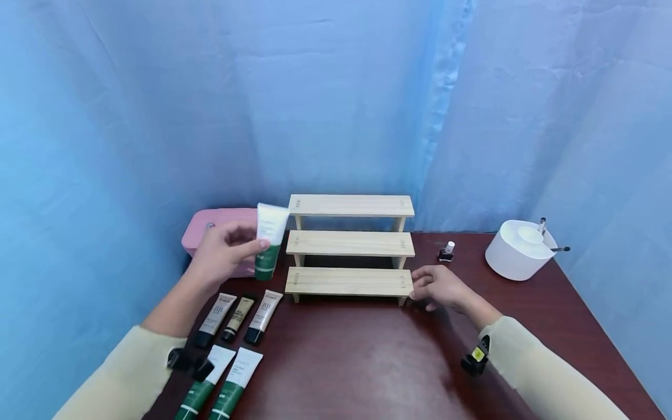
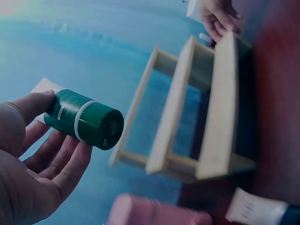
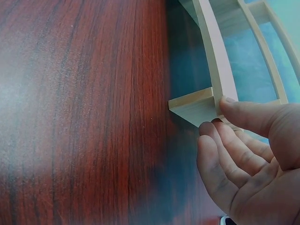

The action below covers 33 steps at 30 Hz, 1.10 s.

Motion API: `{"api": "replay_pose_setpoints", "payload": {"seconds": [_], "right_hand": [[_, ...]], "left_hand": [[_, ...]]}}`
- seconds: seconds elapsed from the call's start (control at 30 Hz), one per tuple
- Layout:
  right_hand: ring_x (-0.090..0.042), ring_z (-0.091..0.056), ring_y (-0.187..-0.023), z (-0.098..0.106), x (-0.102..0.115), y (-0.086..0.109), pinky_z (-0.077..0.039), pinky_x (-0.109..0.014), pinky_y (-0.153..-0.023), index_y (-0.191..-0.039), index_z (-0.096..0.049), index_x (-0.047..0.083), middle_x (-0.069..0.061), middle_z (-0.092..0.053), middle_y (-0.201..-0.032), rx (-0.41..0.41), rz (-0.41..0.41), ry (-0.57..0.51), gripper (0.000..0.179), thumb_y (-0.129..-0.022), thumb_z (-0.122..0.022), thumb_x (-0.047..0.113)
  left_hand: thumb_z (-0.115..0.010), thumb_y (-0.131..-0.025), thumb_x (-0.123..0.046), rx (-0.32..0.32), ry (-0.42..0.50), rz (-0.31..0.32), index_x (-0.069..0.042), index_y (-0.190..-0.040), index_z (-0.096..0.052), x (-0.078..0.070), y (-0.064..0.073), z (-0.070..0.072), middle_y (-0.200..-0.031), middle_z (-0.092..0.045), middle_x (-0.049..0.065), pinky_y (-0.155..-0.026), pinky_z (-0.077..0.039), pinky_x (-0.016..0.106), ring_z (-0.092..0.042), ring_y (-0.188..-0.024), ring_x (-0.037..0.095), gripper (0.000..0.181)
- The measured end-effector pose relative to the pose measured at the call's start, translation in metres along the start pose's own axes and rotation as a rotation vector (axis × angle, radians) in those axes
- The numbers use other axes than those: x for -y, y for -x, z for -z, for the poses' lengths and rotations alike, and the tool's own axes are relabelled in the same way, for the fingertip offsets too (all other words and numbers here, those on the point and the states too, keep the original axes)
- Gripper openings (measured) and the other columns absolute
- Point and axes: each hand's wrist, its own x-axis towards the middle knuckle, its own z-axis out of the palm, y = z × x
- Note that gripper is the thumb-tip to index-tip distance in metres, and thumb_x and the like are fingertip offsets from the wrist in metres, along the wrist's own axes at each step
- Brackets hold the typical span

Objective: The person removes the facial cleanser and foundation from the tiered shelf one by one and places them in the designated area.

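My left hand (image 1: 220, 251) holds up a white and green squeeze tube (image 1: 272, 224), left of the wooden three-step rack (image 1: 349, 281). In the left wrist view the thumb lies on one side of the tube (image 2: 86, 117) and the fingers support the other, its green cap facing away. At the rack's right end is my right hand (image 1: 441, 289). The right wrist view shows its thumb on the end of the lowest step (image 3: 218, 61), with curled fingers (image 3: 213, 159) beneath and beside that corner. All the steps are bare.
Two more green-and-white tubes (image 1: 238, 373) and three smaller tubes (image 1: 262, 318) lie at the left. Behind my left hand stands a pink case (image 1: 196, 230). A nail polish bottle (image 1: 446, 252) and a white container (image 1: 511, 256) with brushes stand at the right, before blue curtains.
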Motion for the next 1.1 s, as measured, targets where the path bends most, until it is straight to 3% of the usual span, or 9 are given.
{"api": "replay_pose_setpoints", "payload": {"seconds": [0.33,0.57,0.63,0.77,0.87,0.97,1.1], "right_hand": [[-0.029,-0.072,-0.092,0.001,-0.001,0.003,-0.06,-0.044,-0.06,-0.138,-0.051,-0.008,-0.017,-0.07,-0.109,0.006,0.007,0.005,0.06,-0.087,-0.078,0.006],[-0.029,-0.072,-0.094,0.0,0.001,0.004,-0.06,-0.044,-0.06,-0.139,-0.05,-0.008,-0.017,-0.07,-0.109,0.015,0.002,0.001,0.06,-0.088,-0.078,0.006],[-0.029,-0.072,-0.094,-0.001,0.001,0.003,-0.06,-0.043,-0.06,-0.139,-0.051,-0.008,-0.017,-0.07,-0.109,0.016,0.004,0.004,0.06,-0.088,-0.078,0.006],[-0.028,-0.072,-0.093,0.0,0.001,0.002,-0.06,-0.043,-0.06,-0.138,-0.052,-0.008,-0.017,-0.07,-0.109,0.012,0.006,0.001,0.059,-0.087,-0.078,0.006],[-0.026,-0.072,-0.091,0.0,0.001,0.002,-0.06,-0.043,-0.06,-0.138,-0.052,-0.008,-0.017,-0.071,-0.108,0.008,0.003,-0.002,0.058,-0.087,-0.078,0.006],[-0.024,-0.072,-0.09,0.0,0.002,0.003,-0.06,-0.043,-0.061,-0.138,-0.052,-0.008,-0.016,-0.07,-0.108,0.009,-0.001,0.003,0.058,-0.088,-0.077,0.006],[-0.025,-0.072,-0.09,0.0,0.001,0.003,-0.061,-0.043,-0.061,-0.138,-0.052,-0.008,-0.017,-0.07,-0.109,0.009,-0.004,0.005,0.058,-0.088,-0.077,0.007]], "left_hand": [[-0.076,-0.095,-0.024,-0.041,-0.089,0.109,0.001,-0.135,-0.062,0.065,0.06,0.033,-0.116,-0.07,0.017,-0.074,-0.061,0.033,-0.068,-0.088,0.008,0.049],[-0.075,-0.095,-0.025,-0.047,-0.132,0.264,0.005,-0.138,-0.06,0.108,0.092,0.051,-0.098,-0.07,0.004,-0.065,-0.055,0.03,-0.06,-0.075,0.01,0.054],[-0.075,-0.095,-0.026,-0.046,-0.166,0.316,0.005,-0.139,-0.059,0.118,0.1,0.055,-0.098,-0.07,0.005,-0.064,-0.054,0.031,-0.059,-0.075,0.013,0.056],[-0.075,-0.095,-0.034,-0.03,-0.272,0.379,0.004,-0.137,-0.061,0.135,0.115,0.063,-0.119,-0.071,0.017,-0.077,-0.054,0.034,-0.065,-0.104,0.028,0.059],[-0.075,-0.094,-0.038,0.001,-0.321,0.404,0.004,-0.134,-0.064,0.148,0.125,0.066,-0.132,-0.066,0.023,-0.086,-0.053,0.036,-0.058,-0.125,0.038,0.059],[-0.076,-0.094,-0.037,0.027,-0.289,0.464,0.005,-0.133,-0.065,0.16,0.135,0.068,-0.127,-0.068,0.022,-0.081,-0.055,0.037,-0.064,-0.114,0.034,0.059],[-0.075,-0.095,-0.032,0.051,-0.233,0.532,0.009,-0.133,-0.062,0.17,0.146,0.073,-0.114,-0.072,0.015,-0.07,-0.056,0.038,-0.066,-0.093,0.018,0.058]]}}
